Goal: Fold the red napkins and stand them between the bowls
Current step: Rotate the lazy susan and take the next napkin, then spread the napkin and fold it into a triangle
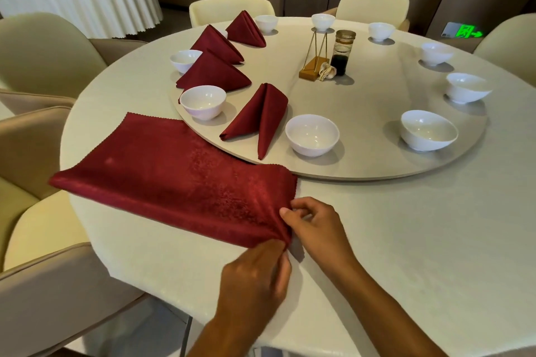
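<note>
- head view showed both hands at the near right corner of the flat napkin (174,182), which lay on the table (406,240) and stretched away to their left.
- left hand (255,278) pinched that corner from below, fingers curled on the cloth.
- right hand (316,226) gripped the same corner from the right, thumb and fingers closed on the hem.
- to do this fold well, i judged the corner should be lifted cleanly and carried across so the edges met, then the crease pressed flat; the far left end hung at the table edge and could slip.
- beyond the hands, four folded napkins (258,118) stood on the turntable (377,162), each beside or between bowls (312,134).
- every bowl whose inside showed looked empty; right of the hands the bowls had no napkins between them.
- a dark-filled jar (342,52) stood far ahead, next to a gold stand (316,57).
</note>
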Available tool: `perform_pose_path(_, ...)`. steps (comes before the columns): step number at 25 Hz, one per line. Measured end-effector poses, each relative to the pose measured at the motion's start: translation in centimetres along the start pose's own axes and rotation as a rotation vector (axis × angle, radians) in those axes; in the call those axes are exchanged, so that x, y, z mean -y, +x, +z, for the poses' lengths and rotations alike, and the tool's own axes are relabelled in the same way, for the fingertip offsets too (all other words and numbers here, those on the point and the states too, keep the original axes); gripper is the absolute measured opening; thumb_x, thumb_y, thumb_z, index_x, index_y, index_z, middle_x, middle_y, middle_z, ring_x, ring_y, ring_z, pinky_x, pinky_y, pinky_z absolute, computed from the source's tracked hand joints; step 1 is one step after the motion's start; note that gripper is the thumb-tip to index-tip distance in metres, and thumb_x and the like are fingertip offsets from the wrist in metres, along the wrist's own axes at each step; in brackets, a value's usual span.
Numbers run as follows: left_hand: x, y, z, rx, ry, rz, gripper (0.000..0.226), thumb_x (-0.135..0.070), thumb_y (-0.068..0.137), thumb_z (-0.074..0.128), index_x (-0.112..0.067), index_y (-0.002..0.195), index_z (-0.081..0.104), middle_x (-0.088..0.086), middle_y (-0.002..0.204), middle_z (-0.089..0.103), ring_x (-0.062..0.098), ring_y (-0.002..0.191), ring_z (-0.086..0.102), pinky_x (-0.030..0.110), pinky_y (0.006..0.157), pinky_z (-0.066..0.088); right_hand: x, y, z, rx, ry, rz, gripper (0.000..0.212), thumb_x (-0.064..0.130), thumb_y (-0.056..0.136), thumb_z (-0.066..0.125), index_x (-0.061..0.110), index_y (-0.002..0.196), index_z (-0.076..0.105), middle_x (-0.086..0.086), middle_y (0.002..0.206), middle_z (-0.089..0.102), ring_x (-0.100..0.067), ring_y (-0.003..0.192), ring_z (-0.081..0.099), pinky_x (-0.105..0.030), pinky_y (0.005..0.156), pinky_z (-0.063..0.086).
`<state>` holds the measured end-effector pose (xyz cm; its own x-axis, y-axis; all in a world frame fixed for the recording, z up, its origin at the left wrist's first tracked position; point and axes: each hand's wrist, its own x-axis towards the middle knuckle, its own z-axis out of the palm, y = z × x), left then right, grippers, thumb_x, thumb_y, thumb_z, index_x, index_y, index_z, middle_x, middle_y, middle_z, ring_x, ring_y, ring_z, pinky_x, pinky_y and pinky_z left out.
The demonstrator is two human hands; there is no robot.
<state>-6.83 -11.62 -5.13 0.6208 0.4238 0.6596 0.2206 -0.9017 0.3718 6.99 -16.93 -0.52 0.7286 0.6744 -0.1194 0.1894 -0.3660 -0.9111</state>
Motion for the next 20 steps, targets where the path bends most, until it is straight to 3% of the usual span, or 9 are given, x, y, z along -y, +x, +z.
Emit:
perform_pose_path(2,-0.4,-0.4,0.1,0.065,-0.055,0.027,0.026,-0.030,0.090,0.057,-0.014,0.089,0.077,-0.003,0.084,0.075,0.006,0.065,0.068,0.014,0.064,0.053,0.4,0.2,0.1,-0.025,0.165,0.044,0.005,0.028,0.088,0.071,0.023,0.088,0.070,0.008,0.081,0.068,-0.010,0.079,0.066,-0.022,0.071,0.056)
perform_pose_path(4,-0.6,-0.3,-0.8,0.102,-0.102,0.051,0.023,-0.032,0.088,0.061,-0.016,0.089,0.077,-0.005,0.087,0.075,0.004,0.069,0.068,0.014,0.067,0.055,0.3,-0.3,0.3,-0.067,0.173,0.005,0.014,0.028,0.092,0.065,0.023,0.080,0.068,0.009,0.075,0.066,-0.008,0.072,0.064,-0.019,0.063,0.052)
perform_pose_path(6,-0.4,0.5,-2.3,0.077,-0.105,0.077,0.019,-0.028,0.088,0.062,-0.015,0.088,0.076,-0.005,0.085,0.074,0.005,0.067,0.066,0.018,0.063,0.055,-0.6,-0.8,0.1,-0.207,-0.111,-0.177,0.028,0.036,0.098,0.056,0.022,0.075,0.063,0.011,0.068,0.061,-0.007,0.065,0.059,-0.021,0.059,0.048)
perform_pose_path(8,0.4,1.6,-3.8,0.010,-0.073,0.065,0.019,-0.025,0.089,0.061,-0.013,0.086,0.075,-0.004,0.084,0.073,0.006,0.067,0.065,0.019,0.063,0.053,-0.9,-1.5,-0.3,-0.326,-0.240,-0.335,0.028,0.037,0.100,0.052,0.021,0.083,0.068,0.014,0.080,0.066,-0.006,0.074,0.061,-0.020,0.065,0.048)
perform_pose_path(10,1.3,2.9,-5.4,-0.057,-0.060,0.022,0.022,-0.024,0.090,0.059,-0.010,0.088,0.076,-0.002,0.087,0.074,0.008,0.070,0.066,0.022,0.064,0.054,-0.7,-2.2,-1.0,-0.192,0.077,-0.277,0.024,0.033,0.099,0.054,0.018,0.088,0.069,0.013,0.092,0.069,-0.005,0.083,0.063,-0.018,0.071,0.050)
perform_pose_path(13,2.6,5.3,-7.7,-0.108,-0.007,-0.054,0.024,-0.026,0.093,0.056,-0.010,0.094,0.075,0.001,0.091,0.073,0.013,0.076,0.067,0.027,0.070,0.054,0.5,-4.0,-1.1,0.242,0.670,-0.031,0.029,0.033,0.098,0.053,0.006,0.090,0.062,-0.005,0.085,0.063,-0.018,0.078,0.057,-0.024,0.067,0.049)
perform_pose_path(15,4.1,7.8,-9.3,-0.088,0.084,-0.104,0.022,-0.027,0.089,0.059,-0.014,0.098,0.075,0.000,0.095,0.074,0.017,0.081,0.066,0.030,0.077,0.050,0.6,-5.0,-0.5,0.416,0.786,0.041,0.031,0.028,0.098,0.050,-0.001,0.098,0.061,-0.009,0.085,0.063,-0.016,0.079,0.058,-0.024,0.072,0.052)
perform_pose_path(17,6.7,10.0,-10.0,0.142,0.183,-0.078,0.028,-0.031,0.084,0.061,-0.020,0.106,0.073,-0.001,0.103,0.074,0.023,0.088,0.067,0.032,0.079,0.047,-0.1,-5.2,0.1,0.446,0.594,-0.043,0.028,0.032,0.098,0.051,0.008,0.086,0.059,-0.002,0.073,0.055,-0.009,0.068,0.050,-0.021,0.063,0.043)
perform_pose_path(20,10.3,11.0,-9.2,0.829,0.333,-0.067,0.058,-0.036,0.080,0.072,-0.030,0.136,0.055,-0.006,0.135,0.060,0.021,0.118,0.058,0.037,0.094,0.049,-0.4,-5.0,0.7,0.413,0.271,-0.200,0.031,0.034,0.101,0.050,0.019,0.074,0.052,0.001,0.067,0.038,-0.014,0.062,0.033,-0.032,0.058,0.028)
